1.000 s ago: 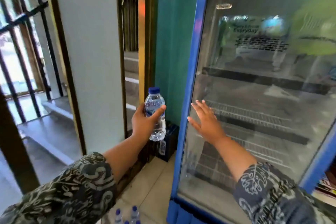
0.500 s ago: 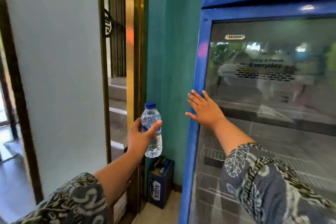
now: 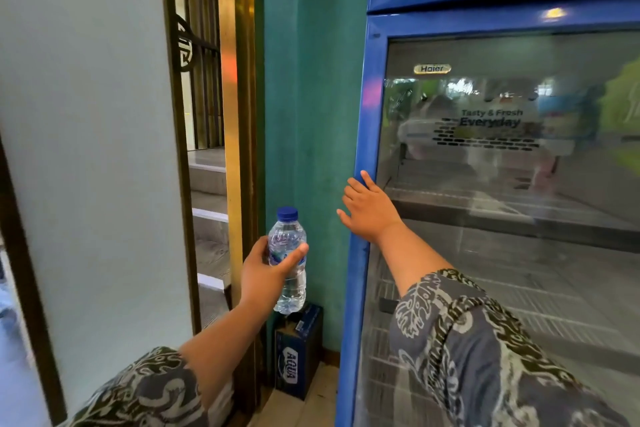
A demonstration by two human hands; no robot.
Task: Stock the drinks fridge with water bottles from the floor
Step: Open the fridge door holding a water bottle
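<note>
left hand (image 3: 259, 277) gripping small clear plastic blue-capped water bottle (image 3: 289, 243), fingers (image 3: 295, 256) clamped round it, below-left of right fingers. right hand (image 3: 372, 213) touching blue-framed glass fridge door (image 3: 363, 135) edge, fingers spread straight. step likely opening door; next needing fingertips hooking edge, pulling.

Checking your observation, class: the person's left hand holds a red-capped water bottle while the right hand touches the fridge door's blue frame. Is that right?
No: the head view shows the water bottle has a blue cap, not red. The left hand does hold it, and the right hand touches the blue frame of the fridge door.
</note>
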